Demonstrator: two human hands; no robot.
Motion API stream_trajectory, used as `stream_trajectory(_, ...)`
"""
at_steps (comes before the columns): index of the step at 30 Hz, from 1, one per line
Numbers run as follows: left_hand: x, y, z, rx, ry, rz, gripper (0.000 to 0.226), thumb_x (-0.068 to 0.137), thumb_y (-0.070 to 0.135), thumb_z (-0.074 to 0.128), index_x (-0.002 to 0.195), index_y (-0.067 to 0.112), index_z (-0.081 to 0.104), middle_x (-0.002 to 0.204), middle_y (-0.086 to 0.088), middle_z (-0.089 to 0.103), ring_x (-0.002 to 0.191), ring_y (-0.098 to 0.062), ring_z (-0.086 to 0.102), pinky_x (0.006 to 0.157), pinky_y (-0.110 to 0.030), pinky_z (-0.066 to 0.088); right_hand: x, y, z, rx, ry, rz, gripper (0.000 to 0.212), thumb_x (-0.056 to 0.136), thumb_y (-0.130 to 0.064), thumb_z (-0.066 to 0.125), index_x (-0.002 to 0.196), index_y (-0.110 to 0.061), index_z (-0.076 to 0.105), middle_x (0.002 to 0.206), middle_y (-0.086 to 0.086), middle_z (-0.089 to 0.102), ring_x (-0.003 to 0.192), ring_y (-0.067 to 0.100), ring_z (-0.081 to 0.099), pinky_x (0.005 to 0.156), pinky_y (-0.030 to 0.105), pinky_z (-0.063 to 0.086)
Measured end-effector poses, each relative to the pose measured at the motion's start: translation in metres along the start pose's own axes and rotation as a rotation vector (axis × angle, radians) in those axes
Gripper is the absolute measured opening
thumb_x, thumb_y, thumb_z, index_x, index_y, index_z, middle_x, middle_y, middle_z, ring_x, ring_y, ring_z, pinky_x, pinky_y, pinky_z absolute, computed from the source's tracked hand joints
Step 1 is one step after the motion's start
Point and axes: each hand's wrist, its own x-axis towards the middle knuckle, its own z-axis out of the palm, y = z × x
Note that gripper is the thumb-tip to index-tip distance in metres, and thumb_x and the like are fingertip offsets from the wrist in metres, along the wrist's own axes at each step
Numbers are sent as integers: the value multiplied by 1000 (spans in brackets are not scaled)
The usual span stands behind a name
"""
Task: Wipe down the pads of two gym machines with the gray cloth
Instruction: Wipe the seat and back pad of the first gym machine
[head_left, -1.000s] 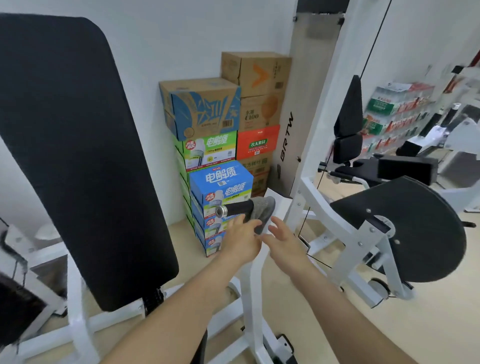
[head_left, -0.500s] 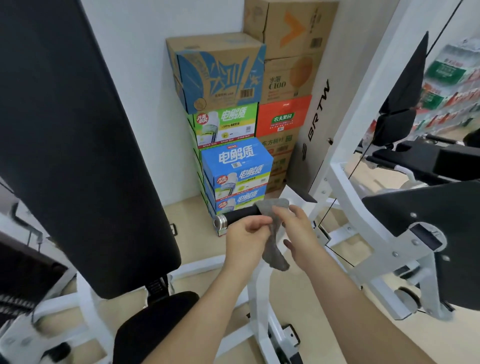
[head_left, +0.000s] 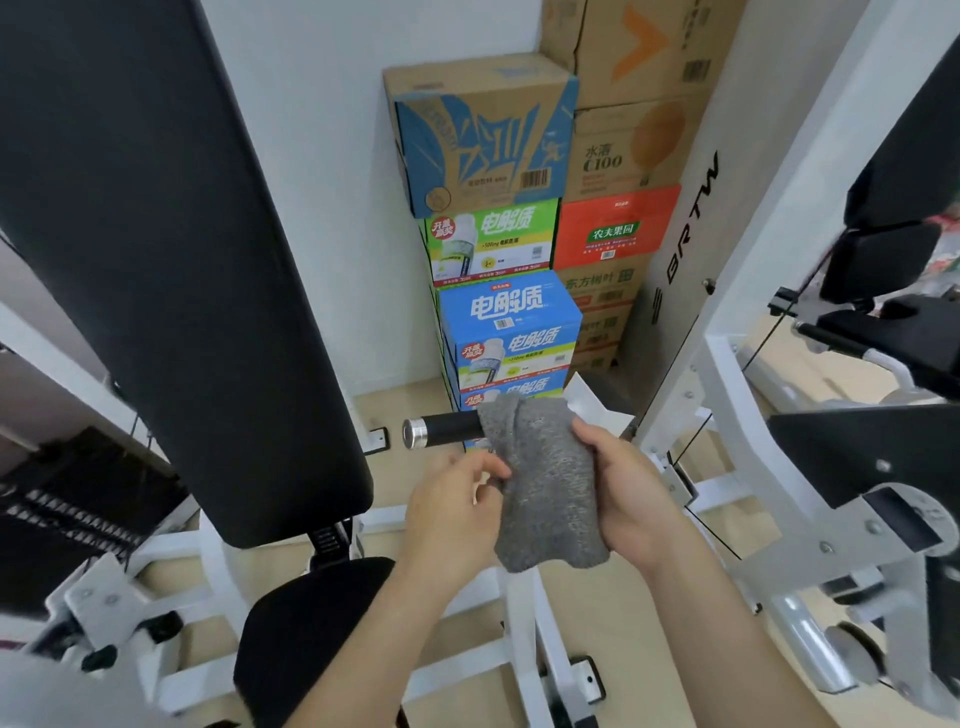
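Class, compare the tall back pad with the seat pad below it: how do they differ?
The back pad is long and stands upright, slightly tilted; the seat pad is short, rounded and lies flat. The back pad fills far more of the view. Both are black and mounted on the same white frame.

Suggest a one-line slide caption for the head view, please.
Both hands hold the gray cloth beside a machine handle.
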Motion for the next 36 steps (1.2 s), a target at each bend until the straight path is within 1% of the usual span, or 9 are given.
stream_trajectory(3,-6,10,5,24,164,208,14,84,18,65,94,28,67,95,8,53,84,-2,50,73,-11,37,-8,-5,1,-132,-33,-21,37,96,-23,44,121,-1,59,108,17,63,96,30,57,87,47,48)
stream_trajectory(5,-5,25,15,-167,48,103,14,79,31,72,92,29,66,89,8,60,79,-3,56,70,-17,43,-12,-6,-3,-196,-43,-71,29,95,-14,48,111,5,63,101,22,64,89,31,58,83,45,49)
stream_trajectory(11,-8,32,37,102,123,51,9,75,28,72,78,25,65,75,9,63,74,-10,58,71,-27,48,-23,-7,-7,-510,-25,-190,23,92,-21,59,86,-2,71,79,9,67,73,14,59,70,24,49)
stream_trajectory(15,-11,32,27,-566,29,-230,8,84,9,67,78,11,71,82,-5,73,83,-18,67,84,-31,53,-27,-10,-12,-441,-12,-214,24,95,-24,56,86,-10,72,83,2,72,78,8,62,67,23,48)
stream_trajectory(21,-20,18,-20,-1438,108,-438,28,97,13,42,111,-2,61,107,-18,70,100,-28,65,89,-40,50,-24,-19,-30,307,178,-160,22,98,-14,46,84,-7,62,65,1,70,55,8,65,49,17,52)
stream_trajectory(24,-29,8,-41,-1370,239,-505,20,95,8,49,108,11,63,111,-21,65,99,-29,64,91,-45,50,-21,-10,-33,-67,320,-207,23,94,-11,49,75,-7,60,68,7,59,57,16,54,48,21,45)
stream_trajectory(29,-47,-1,-68,-1152,292,-356,33,98,4,41,94,21,69,86,-6,68,83,-21,63,76,-37,52,-31,-7,-10,-1251,499,-440,13,96,-25,43,93,-16,52,83,1,56,80,24,50,63,32,34)
stream_trajectory(33,-59,-21,-102,-732,433,-221,40,100,7,40,90,25,74,89,16,70,97,-14,62,87,-44,52,-50,-6,22,-1054,250,-277,20,87,-31,64,103,-26,54,89,0,62,80,19,58,60,28,41)
stream_trajectory(36,-68,-49,-128,-431,501,-121,42,99,9,41,87,34,73,90,21,67,82,-4,58,76,-26,46,-59,6,39,-811,-150,-140,34,75,-18,79,104,-27,62,97,11,69,86,22,64,80,36,48)
